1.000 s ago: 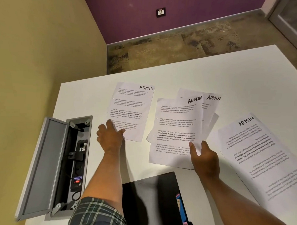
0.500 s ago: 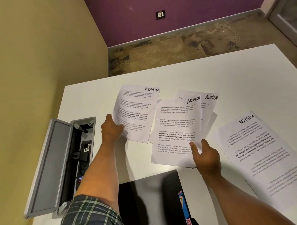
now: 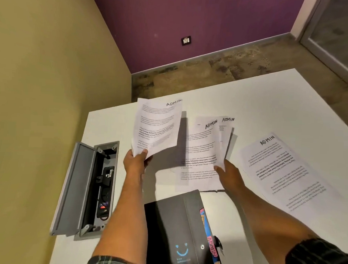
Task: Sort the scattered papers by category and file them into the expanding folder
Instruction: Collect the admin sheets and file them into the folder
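Note:
My left hand [image 3: 135,162] grips the bottom edge of one printed sheet headed ADMIN [image 3: 156,127] and holds it tilted up off the white table [image 3: 269,99]. My right hand [image 3: 228,174] pinches the right edge of a small stack of ADMIN sheets [image 3: 201,152], which is partly raised from the table. Another ADMIN sheet [image 3: 286,171] lies flat to the right, turned upside down to me. The black expanding folder [image 3: 173,230] stands closed near the front edge between my arms, with coloured tabs [image 3: 210,237] on its right side, one marked ADMIN.
An open grey cable box [image 3: 84,188] with a power strip is set into the table at the left. A yellow wall runs close along the table's left side. Beyond the far edge are carpet floor and a purple wall.
My left hand closed on the left ADMIN sheet and lifted it up off the table. My right hand took hold of the middle stack and raised its right edge.

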`<state>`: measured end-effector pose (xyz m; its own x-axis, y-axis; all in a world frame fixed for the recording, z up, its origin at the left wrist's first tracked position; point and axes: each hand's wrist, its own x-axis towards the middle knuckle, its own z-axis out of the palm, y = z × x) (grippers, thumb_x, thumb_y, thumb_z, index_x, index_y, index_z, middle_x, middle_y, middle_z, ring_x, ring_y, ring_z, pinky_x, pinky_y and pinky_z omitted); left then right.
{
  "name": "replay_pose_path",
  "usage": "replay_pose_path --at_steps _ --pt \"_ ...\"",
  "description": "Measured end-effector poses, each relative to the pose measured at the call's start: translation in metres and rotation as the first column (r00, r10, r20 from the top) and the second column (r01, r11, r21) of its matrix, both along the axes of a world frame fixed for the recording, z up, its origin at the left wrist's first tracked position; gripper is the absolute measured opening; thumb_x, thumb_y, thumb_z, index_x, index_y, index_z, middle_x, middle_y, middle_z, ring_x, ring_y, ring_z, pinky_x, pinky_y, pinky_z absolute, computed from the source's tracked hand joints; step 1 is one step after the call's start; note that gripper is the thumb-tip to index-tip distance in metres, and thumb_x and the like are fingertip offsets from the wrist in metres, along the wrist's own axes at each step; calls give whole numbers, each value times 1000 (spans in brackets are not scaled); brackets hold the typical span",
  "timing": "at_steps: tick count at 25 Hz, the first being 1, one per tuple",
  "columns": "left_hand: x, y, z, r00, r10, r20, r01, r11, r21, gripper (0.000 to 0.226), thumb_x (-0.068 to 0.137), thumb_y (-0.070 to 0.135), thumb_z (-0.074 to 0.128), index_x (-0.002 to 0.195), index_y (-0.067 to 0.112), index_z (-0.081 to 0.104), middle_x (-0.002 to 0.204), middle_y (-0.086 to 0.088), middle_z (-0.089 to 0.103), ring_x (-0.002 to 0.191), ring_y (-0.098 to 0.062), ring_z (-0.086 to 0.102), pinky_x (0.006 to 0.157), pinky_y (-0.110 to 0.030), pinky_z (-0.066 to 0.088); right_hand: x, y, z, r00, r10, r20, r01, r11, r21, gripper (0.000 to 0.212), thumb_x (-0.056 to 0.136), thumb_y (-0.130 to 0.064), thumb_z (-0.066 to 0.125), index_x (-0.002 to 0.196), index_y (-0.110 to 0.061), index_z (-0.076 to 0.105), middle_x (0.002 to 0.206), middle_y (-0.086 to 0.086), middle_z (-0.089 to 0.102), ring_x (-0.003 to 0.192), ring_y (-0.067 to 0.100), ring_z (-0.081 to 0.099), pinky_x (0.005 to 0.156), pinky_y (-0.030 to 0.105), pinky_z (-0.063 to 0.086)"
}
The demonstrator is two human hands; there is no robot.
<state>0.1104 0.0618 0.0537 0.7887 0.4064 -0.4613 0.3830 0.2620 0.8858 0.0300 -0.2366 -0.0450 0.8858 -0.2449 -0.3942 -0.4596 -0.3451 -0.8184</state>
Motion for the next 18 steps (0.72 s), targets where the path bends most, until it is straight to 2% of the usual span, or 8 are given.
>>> replay_pose_path --at_steps 2,4,6,9,11,13,15,18 --pt "-29 -18 -7 997 -57 -53 58 998 4 19 86 1 70 98 15 69 102 -10 73 87 -27 71 80 -37 59 -13 3 18 995 -61 73 48 985 169 37 100 -25 60 135 -12 58 130 5 67 118 23 64 103 40 51" --pt "-59 -38 -8 985 -136 -109 148 983 111 17 83 7 74 98 13 70 100 -10 74 85 -24 69 71 -30 58 -30 4 34 990 -74 122 39 963 268 31 100 -21 61 130 -14 62 125 0 69 113 15 66 97 32 50" --pt "-88 -57 -4 972 -195 -132 216 962 170 14 82 8 75 94 13 71 97 -9 74 79 -20 68 63 -24 55 -45 0 49 986 -96 133 52 952 301 32 99 -19 63 130 -13 63 119 -3 69 110 15 66 91 25 47" --pt "-120 -75 8 951 -270 -149 294 940 175 22 81 8 77 101 14 71 99 -5 75 86 -19 71 65 -22 56 -62 -11 70 981 -142 131 96 947 307 33 97 -18 66 128 -7 64 113 -3 67 104 18 65 73 5 47" --pt "-130 -81 18 929 -336 -158 359 921 152 28 81 8 78 107 15 71 101 -2 75 89 -18 71 67 -21 56 -67 -18 81 981 -144 130 101 952 290 29 96 -20 68 122 -7 68 107 -2 67 94 16 63 59 -2 43" --pt "-139 -86 30 909 -394 -139 411 903 129 31 82 5 77 111 13 70 100 -1 74 85 -13 70 61 -16 55 -72 -26 93 981 -140 131 100 957 272 21 94 -25 70 111 -13 70 100 -1 68 80 11 64 53 0 41" --pt "-146 -92 42 895 -430 -114 442 891 107 33 81 5 77 113 12 71 98 1 75 80 -8 70 57 -12 52 -75 -37 99 977 -174 122 131 945 298 13 92 -27 72 97 -15 72 96 1 73 71 5 64 57 8 48" --pt "-151 -101 52 894 -441 -78 446 893 68 31 81 7 78 111 12 72 94 3 75 74 -5 71 57 -14 53 -78 -51 114 978 -195 74 156 920 360 8 91 -20 72 91 -12 73 91 9 73 69 13 64 57 18 50"
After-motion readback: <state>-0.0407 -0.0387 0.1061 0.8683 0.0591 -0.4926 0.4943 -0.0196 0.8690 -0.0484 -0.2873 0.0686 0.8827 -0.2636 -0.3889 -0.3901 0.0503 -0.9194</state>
